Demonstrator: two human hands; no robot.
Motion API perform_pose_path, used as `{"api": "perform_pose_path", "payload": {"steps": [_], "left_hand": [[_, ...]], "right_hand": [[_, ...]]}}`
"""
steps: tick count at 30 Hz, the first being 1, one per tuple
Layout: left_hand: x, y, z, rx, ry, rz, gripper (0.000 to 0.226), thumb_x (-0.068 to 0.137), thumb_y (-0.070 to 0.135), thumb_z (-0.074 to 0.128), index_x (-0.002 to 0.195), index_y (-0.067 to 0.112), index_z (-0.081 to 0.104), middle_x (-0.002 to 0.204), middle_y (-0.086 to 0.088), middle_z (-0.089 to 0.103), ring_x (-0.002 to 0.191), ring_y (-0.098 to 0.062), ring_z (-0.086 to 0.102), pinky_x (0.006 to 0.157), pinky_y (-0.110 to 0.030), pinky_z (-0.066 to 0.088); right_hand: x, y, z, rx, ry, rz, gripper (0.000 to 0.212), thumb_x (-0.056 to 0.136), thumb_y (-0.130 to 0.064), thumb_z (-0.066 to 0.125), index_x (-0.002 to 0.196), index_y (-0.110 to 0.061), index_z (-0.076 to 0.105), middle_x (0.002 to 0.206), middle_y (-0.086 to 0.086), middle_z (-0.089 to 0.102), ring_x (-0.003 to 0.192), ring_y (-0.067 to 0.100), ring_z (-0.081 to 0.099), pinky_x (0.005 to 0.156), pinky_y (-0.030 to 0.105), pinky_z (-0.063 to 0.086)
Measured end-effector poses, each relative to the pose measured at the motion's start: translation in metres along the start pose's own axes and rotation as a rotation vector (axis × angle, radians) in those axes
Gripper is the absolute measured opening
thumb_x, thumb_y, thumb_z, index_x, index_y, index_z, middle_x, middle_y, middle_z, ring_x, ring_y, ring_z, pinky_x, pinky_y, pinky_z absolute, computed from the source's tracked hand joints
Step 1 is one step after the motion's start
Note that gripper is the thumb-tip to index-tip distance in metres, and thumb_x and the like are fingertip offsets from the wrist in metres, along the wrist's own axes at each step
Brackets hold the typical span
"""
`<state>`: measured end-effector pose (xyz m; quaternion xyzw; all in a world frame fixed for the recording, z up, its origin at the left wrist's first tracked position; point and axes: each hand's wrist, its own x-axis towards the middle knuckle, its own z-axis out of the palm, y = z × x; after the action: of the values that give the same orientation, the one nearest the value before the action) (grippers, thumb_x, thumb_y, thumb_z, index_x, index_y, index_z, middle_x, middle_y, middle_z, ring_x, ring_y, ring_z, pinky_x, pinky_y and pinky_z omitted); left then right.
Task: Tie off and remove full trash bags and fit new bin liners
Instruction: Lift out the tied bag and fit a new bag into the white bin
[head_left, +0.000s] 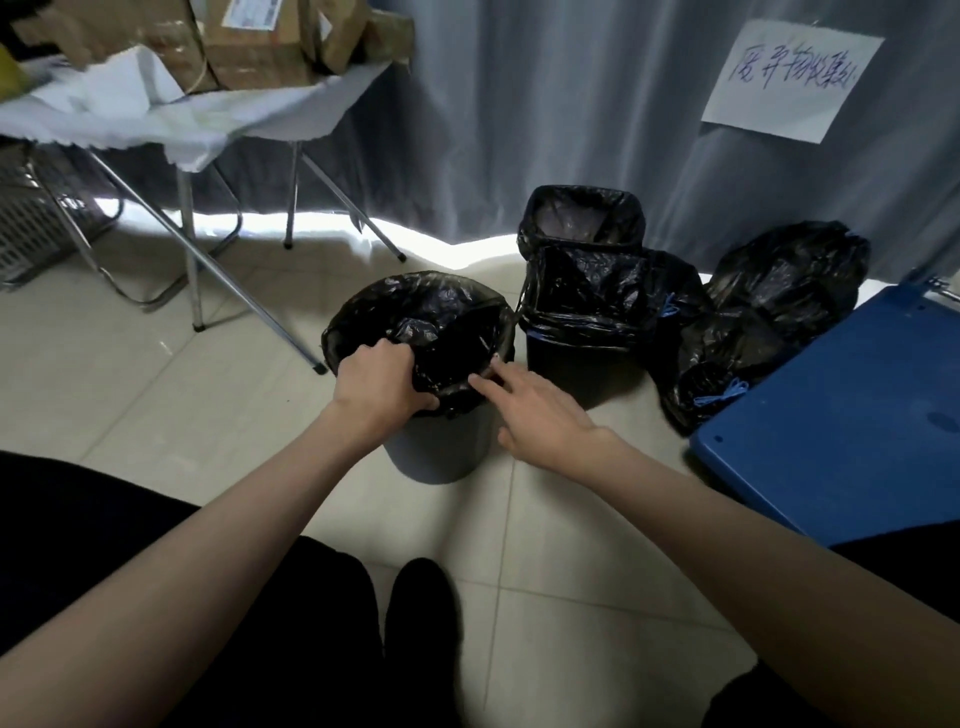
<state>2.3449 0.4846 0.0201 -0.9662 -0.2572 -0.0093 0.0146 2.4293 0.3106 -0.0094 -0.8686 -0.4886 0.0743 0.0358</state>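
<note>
Round grey bin (441, 447) at the middle of the tiled floor (130, 395), lined with a black liner (415, 306) folded over its rim; inside, only dark crumpled plastic to be seen. Just right of it and behind, two square black bins: nearer one (582, 358) with a loose liner hanging over its rim, farther one (582, 218) lined and open-mouthed. Right again, by the curtain (519, 104), two tied black bags (779, 291) with blue drawstrings, touching each other and the blue panel (841, 410) at the floor's right edge.

Left hand (379, 379) at the near rim of the round bin, fingers curled over and gripping the liner's edge. Right hand (535, 410) just beside it, fingers stretched and loose, fingertips touching the liner at the rim, gripping nothing.

Folding table (291, 98) at the far left corner, draped in white cloth, cardboard boxes (249, 47) piled on top. Handwritten paper sign (789, 78) pinned on the curtain.
</note>
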Motion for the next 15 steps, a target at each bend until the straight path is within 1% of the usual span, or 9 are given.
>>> {"api": "perform_pose_path", "payload": {"steps": [2, 4, 6, 8, 11, 13, 15], "left_hand": [[-0.003, -0.012, 0.006, -0.03, 0.059, -0.03, 0.042, 0.076, 0.044, 0.077, 0.096, 0.009, 0.065, 0.1, -0.011, 0.064, 0.091, -0.036, 0.064, 0.067, -0.037, 0.046], [-0.004, -0.021, 0.012, -0.085, 0.098, -0.036, 0.029, 0.08, 0.032, 0.073, 0.094, 0.008, 0.063, 0.099, -0.011, 0.062, 0.089, -0.038, 0.062, 0.066, -0.039, 0.045], [-0.004, -0.027, 0.016, -0.124, 0.126, -0.031, 0.017, 0.083, 0.021, 0.066, 0.091, 0.007, 0.062, 0.096, -0.01, 0.059, 0.087, -0.038, 0.061, 0.064, -0.039, 0.043], [-0.001, -0.03, 0.02, -0.14, 0.149, -0.019, 0.01, 0.084, 0.015, 0.059, 0.089, 0.007, 0.062, 0.094, -0.01, 0.058, 0.084, -0.039, 0.06, 0.063, -0.04, 0.043], [0.005, -0.03, 0.028, -0.143, 0.154, -0.005, 0.011, 0.084, 0.013, 0.055, 0.089, 0.007, 0.063, 0.096, -0.009, 0.057, 0.083, -0.039, 0.061, 0.064, -0.042, 0.045], [0.012, -0.027, 0.034, -0.137, 0.138, 0.004, 0.015, 0.085, 0.013, 0.054, 0.095, 0.007, 0.064, 0.102, -0.008, 0.058, 0.085, -0.038, 0.062, 0.065, -0.042, 0.046], [0.017, -0.022, 0.04, -0.142, 0.117, 0.02, 0.017, 0.087, 0.014, 0.054, 0.099, 0.008, 0.063, 0.107, -0.008, 0.058, 0.089, -0.037, 0.064, 0.069, -0.043, 0.05]], "right_hand": [[0.01, -0.009, 0.006, -0.055, 0.005, 0.004, 0.081, 0.09, -0.023, 0.058, 0.157, -0.017, 0.012, 0.164, 0.013, 0.004, 0.151, 0.026, 0.01, 0.122, 0.038, 0.013], [0.019, -0.014, 0.011, -0.097, 0.012, 0.004, 0.084, 0.09, -0.026, 0.057, 0.157, -0.012, 0.008, 0.165, 0.011, 0.002, 0.152, 0.024, 0.005, 0.123, 0.038, 0.009], [0.026, -0.015, 0.013, -0.117, 0.024, 0.007, 0.085, 0.091, -0.027, 0.055, 0.156, -0.008, 0.006, 0.165, 0.012, 0.002, 0.152, 0.023, 0.004, 0.123, 0.038, 0.008], [0.033, -0.013, 0.013, -0.122, 0.023, 0.015, 0.084, 0.091, -0.028, 0.054, 0.156, -0.007, 0.004, 0.165, 0.013, 0.001, 0.152, 0.024, 0.004, 0.123, 0.039, 0.007], [0.042, -0.005, 0.011, -0.107, -0.007, 0.019, 0.087, 0.092, -0.031, 0.054, 0.156, -0.006, 0.001, 0.164, 0.013, -0.003, 0.152, 0.024, 0.0, 0.124, 0.038, 0.006], [0.048, 0.001, 0.011, -0.091, -0.023, 0.019, 0.09, 0.092, -0.032, 0.055, 0.156, -0.006, -0.002, 0.164, 0.014, -0.007, 0.152, 0.024, -0.003, 0.124, 0.038, 0.004], [0.056, 0.006, 0.009, -0.093, -0.031, 0.032, 0.092, 0.092, -0.034, 0.055, 0.156, -0.005, -0.005, 0.164, 0.015, -0.009, 0.152, 0.025, -0.004, 0.124, 0.037, 0.003]]}}
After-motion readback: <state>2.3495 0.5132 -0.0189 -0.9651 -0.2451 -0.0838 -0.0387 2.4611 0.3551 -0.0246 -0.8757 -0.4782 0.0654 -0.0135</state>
